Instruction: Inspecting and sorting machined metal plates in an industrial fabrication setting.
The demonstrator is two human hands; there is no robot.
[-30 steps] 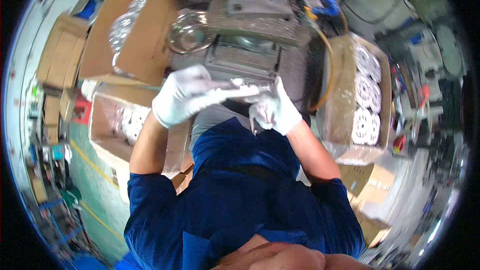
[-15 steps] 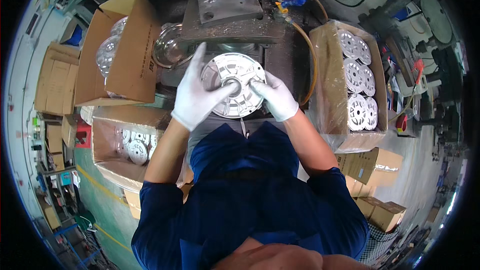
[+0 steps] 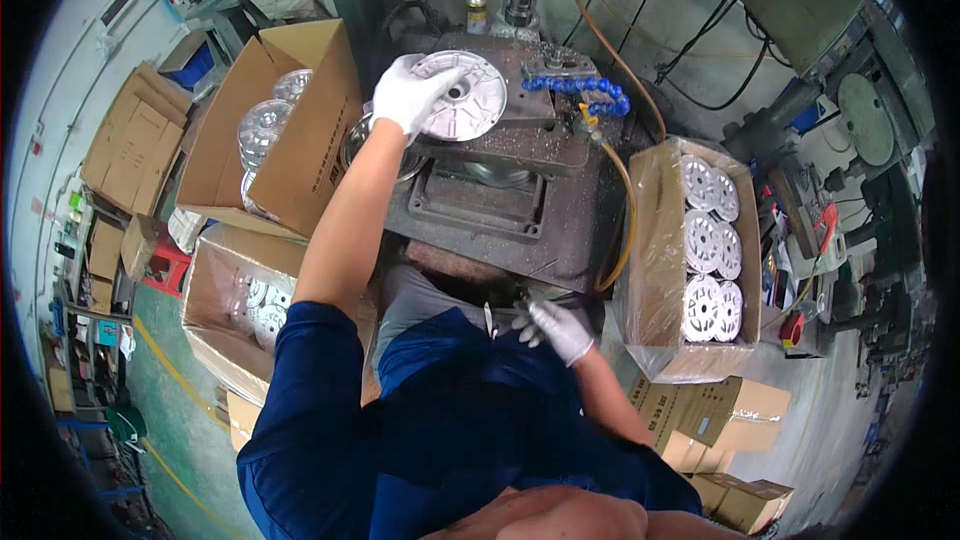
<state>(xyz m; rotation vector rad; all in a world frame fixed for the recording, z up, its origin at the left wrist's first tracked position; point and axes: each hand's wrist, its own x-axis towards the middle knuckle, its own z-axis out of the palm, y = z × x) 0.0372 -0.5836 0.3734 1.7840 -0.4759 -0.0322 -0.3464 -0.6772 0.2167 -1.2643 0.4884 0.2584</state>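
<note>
Metal disc has moved from both hands near the lap to above the left part of the upper plate, gripped at its left side by the left hand alone, unreleased; contact cannot be told. Right hand: below the machine bed's front edge, fingers part curled, contents unclear. Stacked discs stand in the right carton. Room lies toward the bed's front right corner.

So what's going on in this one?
A person's gloved left hand holds a metal disc over the machine's metal block; whether the two touch is unclear. The gloved right hand is low, near the body, and I can't tell if it holds anything. More discs sit in the carton on the right.
</note>
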